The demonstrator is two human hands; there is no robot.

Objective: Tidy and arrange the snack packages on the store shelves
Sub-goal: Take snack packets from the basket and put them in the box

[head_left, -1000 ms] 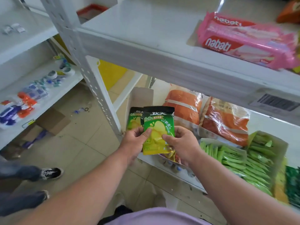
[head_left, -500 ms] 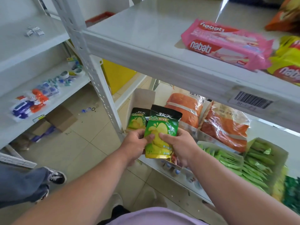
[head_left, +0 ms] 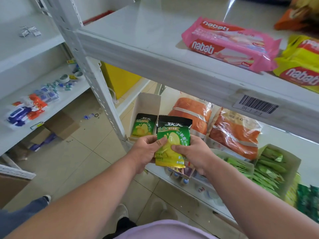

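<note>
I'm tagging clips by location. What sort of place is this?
Most likely a small shop. White metal shelves hold packaged snacks like the pink wafers, and a barcode label sits on the shelf edge.

The person wears a light purple shirt (head_left: 165,229), seen at 6 o'clock. Both forearms are bare, without sleeves, watch or rings. Left hand (head_left: 146,150) and right hand (head_left: 195,152) wear no gloves.
</note>
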